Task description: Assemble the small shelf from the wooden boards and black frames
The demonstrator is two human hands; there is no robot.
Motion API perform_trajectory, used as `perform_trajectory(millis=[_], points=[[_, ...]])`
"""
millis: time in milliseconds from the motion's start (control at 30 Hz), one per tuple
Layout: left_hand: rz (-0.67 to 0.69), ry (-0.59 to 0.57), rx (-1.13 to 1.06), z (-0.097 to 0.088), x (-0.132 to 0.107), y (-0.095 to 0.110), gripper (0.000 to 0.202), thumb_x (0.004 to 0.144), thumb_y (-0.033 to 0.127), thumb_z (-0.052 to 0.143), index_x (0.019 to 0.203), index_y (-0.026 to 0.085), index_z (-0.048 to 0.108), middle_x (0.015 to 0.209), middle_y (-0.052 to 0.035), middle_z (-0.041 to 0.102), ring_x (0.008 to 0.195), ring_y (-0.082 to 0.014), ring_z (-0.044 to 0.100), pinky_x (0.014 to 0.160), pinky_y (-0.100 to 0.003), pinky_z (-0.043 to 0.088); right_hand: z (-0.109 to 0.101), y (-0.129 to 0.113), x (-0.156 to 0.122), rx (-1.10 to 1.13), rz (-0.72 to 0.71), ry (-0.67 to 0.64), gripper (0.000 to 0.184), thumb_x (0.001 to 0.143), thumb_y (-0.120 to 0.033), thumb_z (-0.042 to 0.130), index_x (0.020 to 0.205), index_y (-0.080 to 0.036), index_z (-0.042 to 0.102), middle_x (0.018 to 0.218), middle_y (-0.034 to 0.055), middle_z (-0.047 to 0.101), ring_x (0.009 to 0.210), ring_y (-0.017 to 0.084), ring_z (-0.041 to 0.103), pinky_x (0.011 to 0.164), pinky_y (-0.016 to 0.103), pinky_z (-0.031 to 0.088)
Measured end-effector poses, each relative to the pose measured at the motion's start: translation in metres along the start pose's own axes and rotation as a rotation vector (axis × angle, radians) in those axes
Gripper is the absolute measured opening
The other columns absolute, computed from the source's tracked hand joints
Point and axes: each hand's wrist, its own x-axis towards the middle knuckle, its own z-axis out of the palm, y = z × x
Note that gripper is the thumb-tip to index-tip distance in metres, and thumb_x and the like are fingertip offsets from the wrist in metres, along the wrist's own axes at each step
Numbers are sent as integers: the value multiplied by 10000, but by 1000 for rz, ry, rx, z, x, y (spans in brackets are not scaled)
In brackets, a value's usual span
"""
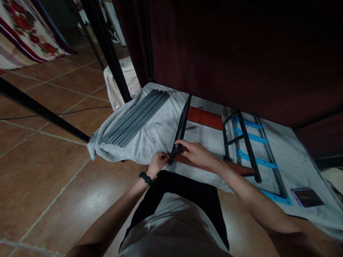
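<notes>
A black frame piece (pixel 182 123) stands on edge on the cloth, joined to or touching a red-brown board (pixel 206 165) along the near side. My right hand (pixel 195 152) has its fingers closed round the frame's near end. At the outer face of that same end, my left hand (pixel 158 162) pinches; whatever lies between its fingertips is too small to make out. Another red board (pixel 205 117) runs along the far side toward a second black frame (pixel 241 142). Small thin dark pieces (pixel 158 123) lie on the cloth to the left.
Several grey rods (pixel 136 117) rest side by side on the grey cloth (pixel 300 153). Dark bars with blue crosspieces (pixel 258 164) lie to the right, near a phone (pixel 307 197). Black posts (pixel 107 50) rise at the left, and a dark red curtain (pixel 227 53) hangs behind.
</notes>
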Motion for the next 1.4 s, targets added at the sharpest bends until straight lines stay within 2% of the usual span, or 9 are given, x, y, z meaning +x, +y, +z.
perform_trajectory(millis=[167, 467, 600, 733, 833, 967, 1167, 1267, 1400], points=[[44, -32, -83, 3, -2, 3, 117, 623, 162, 649, 731, 139, 688, 604, -16, 631, 560, -138, 562, 566, -253, 428, 2, -1, -2, 31, -6, 8, 390, 926, -223, 522, 1313, -266, 552, 900, -7, 710, 777, 135, 658, 673, 212, 400], [4, -48, -240, 3, -7, 5, 212, 629, 270, 730, 782, 137, 670, 698, -31, 654, 610, -133, 577, 619, -269, 472, 4, 2, -2, 33, 29, 19, 388, 906, -215, 538, 1282, -304, 569, 910, -20, 715, 813, 145, 665, 707, 228, 422], [73, -42, -251, 4, -7, 5, 261, 561, 188, 731, 809, 147, 660, 768, -32, 667, 718, -154, 611, 698, -286, 488, 3, -1, -2, -2, 46, 18, 382, 913, -241, 543, 1289, -308, 568, 917, -17, 725, 841, 159, 677, 714, 237, 426], [55, -64, -300, 2, -11, 6, 357, 571, 214, 765, 906, 143, 668, 865, -52, 696, 802, -165, 638, 760, -295, 498, 1, 1, -3, 12, 42, 28, 387, 920, -243, 547, 1301, -307, 570, 961, -11, 733, 873, 157, 682, 743, 240, 438], [-13, -33, -277, 0, -12, 6, 367, 635, 346, 783, 915, 138, 668, 804, -46, 692, 712, -151, 633, 689, -282, 498, 0, 1, -2, 35, 38, 30, 402, 916, -220, 546, 1308, -303, 571, 982, -12, 734, 870, 148, 680, 749, 237, 442], [-56, 7, -142, 1, -10, 4, 292, 659, 398, 765, 729, 145, 636, 583, -6, 605, 521, -121, 543, 535, -254, 429, -1, 1, -2, 18, 62, 27, 437, 905, -174, 531, 1317, -314, 573, 969, -23, 738, 849, 143, 678, 750, 239, 441], [51, -50, -188, 0, -15, 7, 229, 598, 232, 772, 777, 151, 654, 719, -22, 675, 652, -138, 613, 639, -261, 484, 1, 1, -2, -6, 67, 33, 430, 905, -188, 532, 1310, -327, 575, 961, -25, 740, 854, 154, 682, 752, 246, 440], [-10, -30, -256, -1, -18, 9, 314, 670, 312, 765, 912, 151, 647, 817, -51, 706, 709, -158, 655, 667, -281, 513, 1, 0, -2, -7, 63, 33, 419, 906, -216, 543, 1311, -319, 574, 945, -23, 738, 832, 157, 682, 736, 246, 437], [-94, 10, -172, 3, -14, 7, 277, 730, 388, 737, 792, 140, 630, 638, -30, 647, 544, -135, 594, 554, -262, 470, 1, -1, -2, -11, 68, 32, 428, 899, -206, 546, 1311, -315, 578, 932, -21, 737, 836, 158, 679, 735, 245, 434]])
